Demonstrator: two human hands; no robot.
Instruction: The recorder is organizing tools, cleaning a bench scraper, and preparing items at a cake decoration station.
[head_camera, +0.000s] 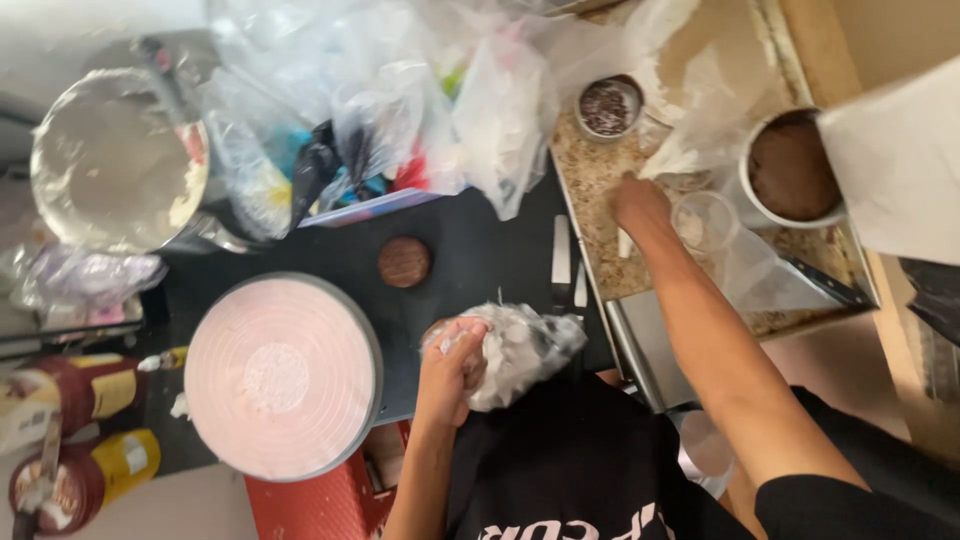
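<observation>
My left hand (452, 368) is shut on a crumpled clear plastic bag (525, 350) holding white and dark cream, just above the black mat (470, 250). To its left, a round cake with smooth pink frosting (280, 375) rests on a grey turntable. A small brown disc (404, 262) lies on the mat beyond it. My right hand (640, 205) reaches out onto the speckled stone counter (600, 180), knuckles up and fingers hidden, next to a clear plastic cup (705, 220). A small white piece (623, 243) shows under the hand.
A white bowl of brown cream (790, 170) and a small tin of dark sprinkles (608, 107) stand on the counter. Plastic bags (380, 120) pile up at the back. A metal bowl of white cream (115, 160) sits far left. Flat metal blades (562, 262) lie on the mat's right edge.
</observation>
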